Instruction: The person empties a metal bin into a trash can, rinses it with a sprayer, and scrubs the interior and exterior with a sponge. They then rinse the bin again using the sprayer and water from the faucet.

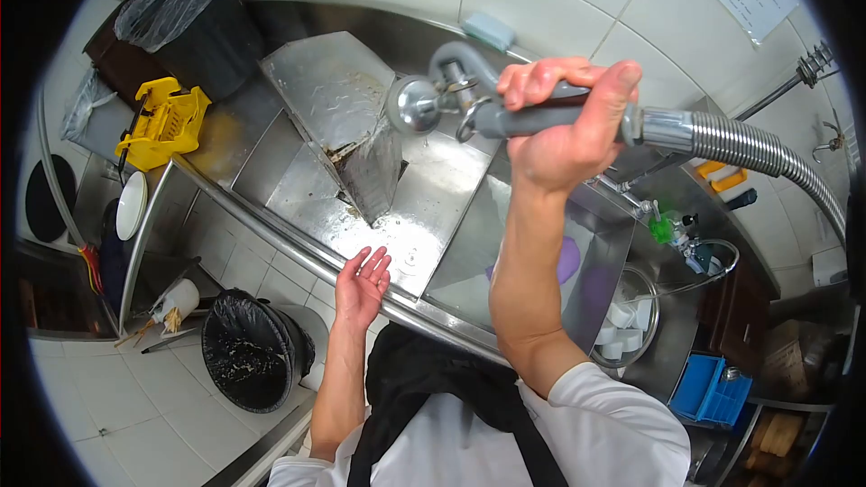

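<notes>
My right hand (573, 122) is wrapped round the grey handle of a spray nozzle (417, 105), whose coiled metal hose (749, 140) runs off to the right. The nozzle's round head points left, over a metal container (338, 95). That container stands tilted in the left sink basin (424, 189), with brown residue near its lower edge. Palm up and fingers apart, my left hand (363, 287) is above the sink's front rail and holds nothing. In the right basin (460, 275) there is cloudy water with a purple thing (568, 260) in it.
A yellow mop wringer (162, 124) and a lined grey bin (189, 22) stand at the left. A black-lined bin (248, 352) is on the floor. White cups (627, 325) sit in a round rack at the right, near a blue crate (713, 390).
</notes>
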Tool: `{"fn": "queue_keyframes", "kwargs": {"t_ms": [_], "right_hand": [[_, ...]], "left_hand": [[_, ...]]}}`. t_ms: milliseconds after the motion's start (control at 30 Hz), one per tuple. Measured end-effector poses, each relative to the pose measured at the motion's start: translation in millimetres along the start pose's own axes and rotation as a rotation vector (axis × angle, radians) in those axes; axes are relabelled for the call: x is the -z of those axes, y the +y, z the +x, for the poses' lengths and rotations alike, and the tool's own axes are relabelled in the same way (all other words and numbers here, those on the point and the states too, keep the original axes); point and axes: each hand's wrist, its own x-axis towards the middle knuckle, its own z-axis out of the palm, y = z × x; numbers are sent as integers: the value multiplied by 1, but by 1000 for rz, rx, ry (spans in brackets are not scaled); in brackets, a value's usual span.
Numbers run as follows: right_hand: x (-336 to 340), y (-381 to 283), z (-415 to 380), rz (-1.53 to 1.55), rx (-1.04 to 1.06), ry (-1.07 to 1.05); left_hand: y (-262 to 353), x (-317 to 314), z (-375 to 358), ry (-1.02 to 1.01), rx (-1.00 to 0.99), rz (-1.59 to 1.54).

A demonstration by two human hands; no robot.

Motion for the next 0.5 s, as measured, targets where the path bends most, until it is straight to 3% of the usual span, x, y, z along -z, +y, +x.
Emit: {"fn": "queue_keyframes", "kwargs": {"t_ms": [500], "right_hand": [[30, -27, 31, -54, 0, 219]], "left_hand": [[-20, -26, 14, -40, 149, 89]]}}
